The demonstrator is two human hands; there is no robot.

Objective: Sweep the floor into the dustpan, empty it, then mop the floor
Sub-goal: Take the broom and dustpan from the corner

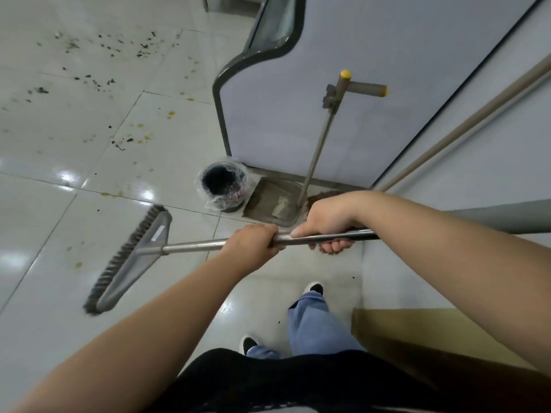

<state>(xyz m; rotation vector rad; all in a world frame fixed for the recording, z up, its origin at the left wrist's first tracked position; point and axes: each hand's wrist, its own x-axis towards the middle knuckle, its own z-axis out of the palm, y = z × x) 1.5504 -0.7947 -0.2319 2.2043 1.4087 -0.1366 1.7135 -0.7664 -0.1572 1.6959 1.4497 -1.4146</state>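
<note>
Both hands hold the broom [190, 247] by its metal stick. The L hand [253, 241] is wrapped over the stick, nearer the brush end. The R hand [329, 223] grips just behind it, fingers curled under and thumb lying on top. Two hands close together give good control for a big push.

The brush head is off to the left, above the floor [59, 293], tilted, w/ bristles pointing away. Looks like it's being carried, not sweeping yet.

The dirt [98, 49] is far off, dark bits near the floor's top-left corner, plus yellow spots [170, 114] more in the middle. So the sweeping is prob. just starting.

The dustpan [268, 205] sits on the floor against the bottom of the grey cabinet [357, 84], its long handle standing up so it's easy to grab. A small bin [224, 186] w/ a plastic bag is right beside it, handy for emptying. A tan pole [465, 126], maybe the mop, leans by the wall.
</note>
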